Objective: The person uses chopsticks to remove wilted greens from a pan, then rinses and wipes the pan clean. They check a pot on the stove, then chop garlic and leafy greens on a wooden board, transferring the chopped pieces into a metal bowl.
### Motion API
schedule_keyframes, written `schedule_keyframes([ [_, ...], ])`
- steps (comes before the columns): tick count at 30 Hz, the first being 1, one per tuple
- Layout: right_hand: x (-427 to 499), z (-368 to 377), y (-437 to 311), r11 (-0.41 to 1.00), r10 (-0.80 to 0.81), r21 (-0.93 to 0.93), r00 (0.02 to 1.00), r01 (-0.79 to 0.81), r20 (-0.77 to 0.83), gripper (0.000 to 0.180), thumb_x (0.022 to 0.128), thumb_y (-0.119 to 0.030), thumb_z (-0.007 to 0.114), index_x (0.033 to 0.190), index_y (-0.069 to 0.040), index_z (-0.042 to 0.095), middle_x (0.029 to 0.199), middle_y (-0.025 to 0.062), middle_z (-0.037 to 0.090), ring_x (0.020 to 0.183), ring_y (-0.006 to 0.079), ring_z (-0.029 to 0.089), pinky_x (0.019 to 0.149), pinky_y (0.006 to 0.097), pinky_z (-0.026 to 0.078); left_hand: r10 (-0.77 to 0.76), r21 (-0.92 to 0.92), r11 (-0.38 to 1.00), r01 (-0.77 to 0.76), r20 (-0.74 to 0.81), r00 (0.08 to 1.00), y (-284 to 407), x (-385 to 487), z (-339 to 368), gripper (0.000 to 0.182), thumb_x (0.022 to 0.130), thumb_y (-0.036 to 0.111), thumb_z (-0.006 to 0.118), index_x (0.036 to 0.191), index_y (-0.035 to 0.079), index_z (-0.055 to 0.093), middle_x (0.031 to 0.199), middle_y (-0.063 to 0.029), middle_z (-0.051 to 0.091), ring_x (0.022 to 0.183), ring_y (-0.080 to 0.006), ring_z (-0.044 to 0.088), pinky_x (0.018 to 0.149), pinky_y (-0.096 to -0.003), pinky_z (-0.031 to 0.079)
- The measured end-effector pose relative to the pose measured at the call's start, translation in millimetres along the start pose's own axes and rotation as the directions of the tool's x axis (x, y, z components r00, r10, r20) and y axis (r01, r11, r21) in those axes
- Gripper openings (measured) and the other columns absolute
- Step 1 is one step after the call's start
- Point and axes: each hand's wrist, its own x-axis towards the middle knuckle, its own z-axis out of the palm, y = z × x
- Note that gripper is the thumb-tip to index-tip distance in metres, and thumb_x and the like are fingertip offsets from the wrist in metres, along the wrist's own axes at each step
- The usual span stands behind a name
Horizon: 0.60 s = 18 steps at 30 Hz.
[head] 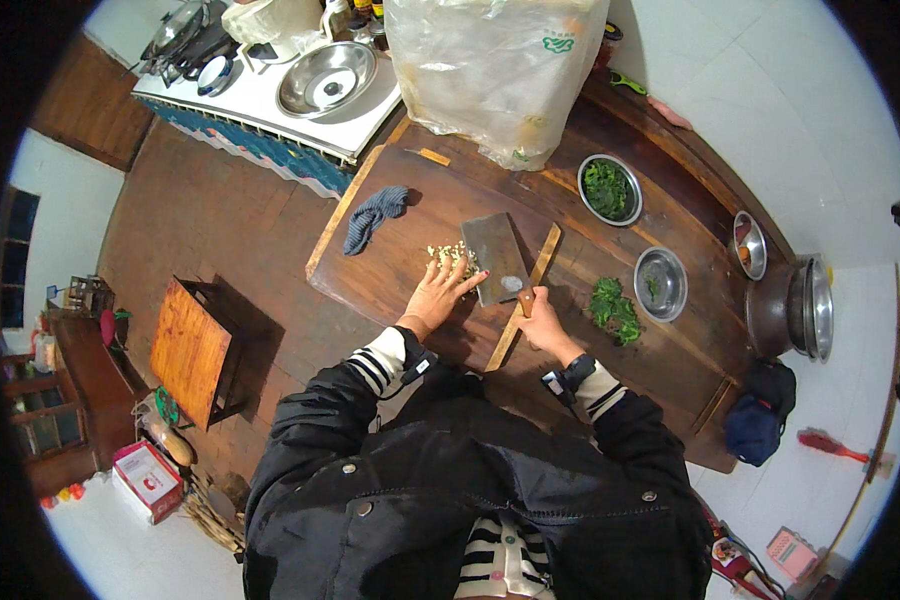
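A wide cutting board (390, 277) lies on the wooden table before me. My right hand (544, 324) grips the wooden handle of a cleaver (495, 251), whose broad blade lies over the board. My left hand (439, 296) is spread, palm down, on a heap of chopped pale pieces (444, 253), its thumb at the blade's edge. What they are, I cannot tell. A striped grey cloth (375, 217) lies crumpled farther up the board. To the right of the cleaver, leafy greens (613, 311) rest on the table.
Metal bowls stand on the right: one with greens (607, 189), one with a few leaves (661, 283), and a small one (750, 244) near the wall. A large plastic-covered object (495, 75) stands behind the board. A steel basin (326, 79) sits on the white counter, back left.
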Motion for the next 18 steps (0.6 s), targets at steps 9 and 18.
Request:
schedule_keyframes([
  [9,-18,-3,4,0.994,-0.080,-0.071,0.997,0.079,-0.004,0.057,0.081,-0.011,0.067,0.123,-0.002,0.031,0.098,0.0227,0.059,0.086,0.0385,0.064,0.074,0.0434,0.051,-0.160,-0.039,0.986,0.161,0.015,0.987,-4,3,31,0.068,0.090,0.025,0.051,0.153,0.017,0.026,0.149,-0.0138,0.035,0.134,-0.0350,0.036,0.111,-0.0498,0.027],
  [18,-45,-48,-36,0.472,0.139,0.743,0.872,-0.475,0.470,0.031,0.086,-0.001,0.054,0.115,-0.005,0.045,0.079,0.0015,0.050,0.056,0.0081,0.048,0.045,0.0215,0.037,-0.351,-0.231,0.917,0.324,-0.083,0.933,-9,-12,29,0.049,0.086,0.015,0.053,0.134,0.008,0.053,0.130,-0.0106,0.050,0.124,-0.0302,0.043,0.107,-0.0493,0.030],
])
